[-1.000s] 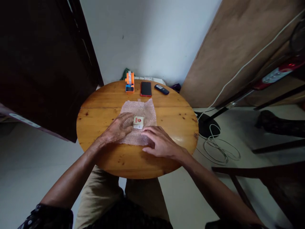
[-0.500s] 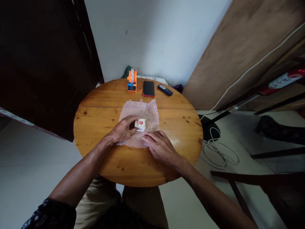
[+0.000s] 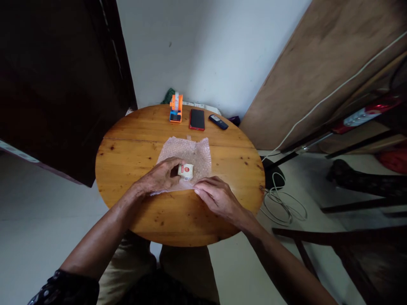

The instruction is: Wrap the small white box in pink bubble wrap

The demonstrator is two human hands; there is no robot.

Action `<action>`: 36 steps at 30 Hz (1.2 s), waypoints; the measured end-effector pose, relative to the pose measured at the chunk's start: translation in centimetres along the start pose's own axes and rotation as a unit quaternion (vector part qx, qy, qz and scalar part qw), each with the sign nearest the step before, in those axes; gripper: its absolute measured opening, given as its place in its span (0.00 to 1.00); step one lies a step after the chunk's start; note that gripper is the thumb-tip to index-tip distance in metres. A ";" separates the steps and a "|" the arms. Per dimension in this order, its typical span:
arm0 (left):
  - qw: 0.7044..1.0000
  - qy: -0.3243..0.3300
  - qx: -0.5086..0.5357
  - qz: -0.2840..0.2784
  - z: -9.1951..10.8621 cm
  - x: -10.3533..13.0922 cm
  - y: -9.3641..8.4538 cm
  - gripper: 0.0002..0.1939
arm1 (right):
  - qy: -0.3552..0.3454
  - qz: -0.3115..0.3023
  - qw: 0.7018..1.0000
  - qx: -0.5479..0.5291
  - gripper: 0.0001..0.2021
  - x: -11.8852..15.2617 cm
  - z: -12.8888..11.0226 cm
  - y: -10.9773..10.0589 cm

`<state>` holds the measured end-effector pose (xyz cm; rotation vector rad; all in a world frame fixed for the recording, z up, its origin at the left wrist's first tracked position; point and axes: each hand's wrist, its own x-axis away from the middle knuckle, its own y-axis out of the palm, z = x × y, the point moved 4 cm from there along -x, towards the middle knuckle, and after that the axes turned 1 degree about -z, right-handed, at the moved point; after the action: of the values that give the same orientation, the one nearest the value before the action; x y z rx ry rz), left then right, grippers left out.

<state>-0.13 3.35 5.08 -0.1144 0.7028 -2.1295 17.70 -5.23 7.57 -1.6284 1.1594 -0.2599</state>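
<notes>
A small white box (image 3: 185,171) with a red print sits on a sheet of bubble wrap (image 3: 182,147) in the middle of the round wooden table (image 3: 133,163). My left hand (image 3: 162,174) grips the box from its left side, thumb in front and fingers behind. To the right, my right hand (image 3: 216,194) pinches the near right edge of the bubble wrap between thumb and fingers. The wrap lies mostly flat, with its near edge partly lifted by the right hand.
Along the table's far side stand an orange and blue tape dispenser (image 3: 176,109), a dark tablet-like device with red edges (image 3: 197,119) and a dark handheld device (image 3: 218,122). A white wall rises behind. Right of the table, a coiled cable (image 3: 282,207) lies on the floor near a chair (image 3: 318,234).
My right hand has closed on the bubble wrap's near edge. The box has shifted slightly toward me with my left hand on it. The view has moved a little.
</notes>
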 end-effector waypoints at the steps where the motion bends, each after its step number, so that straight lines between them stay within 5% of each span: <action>1: 1.000 -0.011 0.025 -0.005 0.1 0.2 -0.4 0.21 | 0.013 -0.002 1.000 -0.013 0.11 0.0 0.0 -0.1; 4: 0.995 -0.049 0.088 -0.001 0.6 0.8 -2.3 0.24 | 0.051 0.005 0.998 -0.039 0.12 -0.5 0.4 -0.5; 9: 0.998 -0.043 -0.043 -0.021 2.7 1.7 -4.3 0.27 | 0.081 0.051 0.993 -0.069 0.10 -2.2 1.7 -1.2; 15: 0.989 0.008 -0.143 0.044 2.7 0.4 -2.2 0.10 | 0.151 0.057 0.968 -0.191 0.09 -4.1 4.7 -0.1; 23: 0.990 -0.045 0.072 0.113 -0.2 -0.7 -0.1 0.11 | 0.256 0.031 0.903 -0.344 0.11 -3.6 6.3 1.9; 36: 0.979 -0.076 0.152 0.111 -0.2 -0.7 0.4 0.10 | 0.245 0.080 0.912 -0.318 0.10 -3.4 6.1 2.2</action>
<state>0.55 3.80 4.87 -0.0300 0.2803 -1.9634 18.88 1.38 4.53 -2.0790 1.8990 -0.1977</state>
